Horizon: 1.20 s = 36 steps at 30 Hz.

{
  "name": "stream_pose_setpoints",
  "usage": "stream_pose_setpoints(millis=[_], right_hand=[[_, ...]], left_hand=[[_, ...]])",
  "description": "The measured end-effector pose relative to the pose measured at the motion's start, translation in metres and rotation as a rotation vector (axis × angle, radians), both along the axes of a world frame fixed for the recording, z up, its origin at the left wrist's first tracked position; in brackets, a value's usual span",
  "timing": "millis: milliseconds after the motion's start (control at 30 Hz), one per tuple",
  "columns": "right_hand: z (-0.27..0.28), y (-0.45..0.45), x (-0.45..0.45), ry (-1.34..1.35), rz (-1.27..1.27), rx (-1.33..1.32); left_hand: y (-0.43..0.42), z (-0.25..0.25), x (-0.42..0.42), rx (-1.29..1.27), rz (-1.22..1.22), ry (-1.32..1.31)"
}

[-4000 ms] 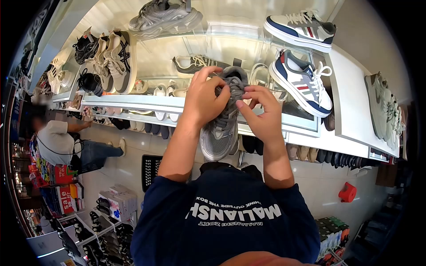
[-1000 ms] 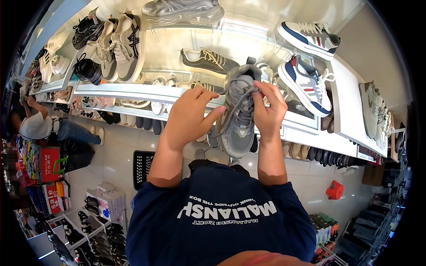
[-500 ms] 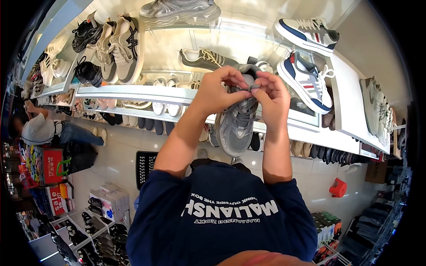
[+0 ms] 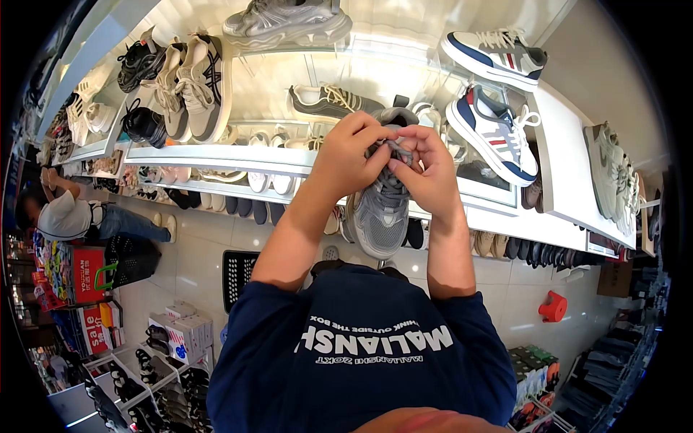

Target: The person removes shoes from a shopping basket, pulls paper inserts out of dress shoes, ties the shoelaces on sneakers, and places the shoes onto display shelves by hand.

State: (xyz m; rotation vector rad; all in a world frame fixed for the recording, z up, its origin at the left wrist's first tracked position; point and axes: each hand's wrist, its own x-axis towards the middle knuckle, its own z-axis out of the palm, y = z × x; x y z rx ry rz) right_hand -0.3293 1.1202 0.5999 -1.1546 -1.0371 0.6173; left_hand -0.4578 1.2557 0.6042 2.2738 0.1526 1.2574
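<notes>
A grey sneaker point(image 4: 380, 218) rests at the shelf edge in front of me, its toe pointing toward my body. Near the top of its tongue, my left hand point(image 4: 354, 153) pinches the grey shoelace point(image 4: 395, 153) from the left. From the right, my right hand point(image 4: 427, 167) has its fingers closed on the same lace. Both sets of fingertips nearly meet over the shoe's opening. Part of the lacing is hidden behind my fingers. Just behind the sneaker lies a grey and cream shoe point(image 4: 328, 102) on the shelf.
White and navy sneakers point(image 4: 493, 137) stand to the right, beige sneakers point(image 4: 198, 90) to the left. A silver sneaker point(image 4: 285, 25) sits on the upper shelf. On the floor are a red stool point(image 4: 553, 307) and a black basket point(image 4: 237, 278). Another person point(image 4: 72, 213) is at far left.
Since one second ago, my left hand has moved right from beside the shoe and closed on the lace. Both hands have shifted slightly down and left since half a second ago.
</notes>
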Motion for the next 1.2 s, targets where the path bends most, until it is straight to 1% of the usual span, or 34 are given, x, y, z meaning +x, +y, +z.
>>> stream_pose_setpoints(millis=[67,100,167,200,400,500,600,700,833,867,967,1000,1067,1133,1200], right_hand=[[0.000,0.002,0.000,0.023,-0.104,0.004],[0.002,0.001,0.000,-0.116,-0.194,-0.034],[0.007,-0.004,0.005,-0.397,-0.372,-0.113],[0.007,-0.003,0.008,-0.548,-0.441,-0.087],[0.015,-0.008,0.019,-0.772,-0.477,-0.105],[0.020,-0.016,0.022,-0.878,-0.505,-0.107],[0.019,-0.023,0.022,-0.922,-0.509,-0.077],[0.016,-0.030,0.028,-0.982,-0.600,-0.073],[0.004,-0.039,0.034,-1.074,-0.617,-0.035],[0.001,-0.040,0.033,-1.098,-0.626,-0.046],[-0.011,-0.037,0.032,-1.025,-0.606,-0.107],[-0.013,-0.034,0.028,-0.967,-0.586,-0.163],[-0.021,-0.028,0.026,-0.641,-0.526,-0.277],[-0.024,-0.027,0.025,-0.755,-0.521,-0.332],[-0.020,-0.029,0.020,-0.846,-0.547,-0.322]], left_hand=[[0.004,0.005,-0.008,-0.133,-0.062,0.065],[0.006,0.006,-0.012,-0.200,-0.092,0.099],[0.009,0.007,-0.017,-0.257,-0.092,0.123],[0.010,0.007,-0.019,-0.285,-0.093,0.135],[0.017,0.011,-0.018,0.027,0.017,0.101],[0.025,0.015,-0.024,0.065,-0.045,0.182],[0.028,0.019,-0.027,0.073,-0.125,0.203],[0.036,0.022,-0.031,0.129,-0.126,0.240],[0.041,0.024,-0.048,0.182,0.015,0.300],[0.040,0.023,-0.050,0.259,0.077,0.278],[0.031,0.020,-0.051,0.326,0.103,0.254],[0.029,0.015,-0.051,0.305,0.116,0.245],[0.028,0.000,-0.048,0.277,0.148,0.218],[0.026,-0.010,-0.047,0.235,0.181,0.181],[0.024,-0.017,-0.045,0.203,0.194,0.154]])
